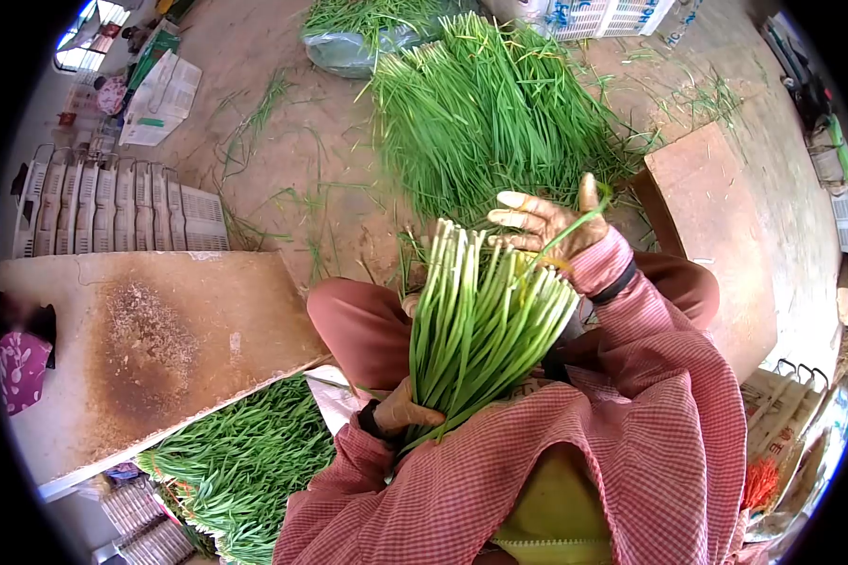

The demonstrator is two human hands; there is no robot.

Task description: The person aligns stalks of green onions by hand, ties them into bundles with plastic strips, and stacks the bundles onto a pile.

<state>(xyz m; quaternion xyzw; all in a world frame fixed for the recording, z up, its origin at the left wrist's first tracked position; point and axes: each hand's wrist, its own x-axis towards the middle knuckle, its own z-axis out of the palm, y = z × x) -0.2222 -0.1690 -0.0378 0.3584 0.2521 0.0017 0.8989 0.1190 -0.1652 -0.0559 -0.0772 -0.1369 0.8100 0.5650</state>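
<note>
My left hand [404, 411] is closed around the lower, leafy part of a thick bunch of garlic chives [485, 325]. The bunch leans over my lap with its pale cut stem ends pointing up and away from me. Just beyond those ends, my right hand [548, 224] is open, its fingers stretched out and apart. A single green blade [575, 226] lies across the right palm near the thumb; whether it is stuck there or loose I cannot tell. A big pile of chives [495, 118] lies on the floor in front of me.
At my left stands a stained board [184, 348], with more chives [245, 461] below it. A brown board [716, 235] is at my right. White crates [122, 207] stand at left; a plastic bag [358, 52] of chives lies ahead. Loose blades litter the floor.
</note>
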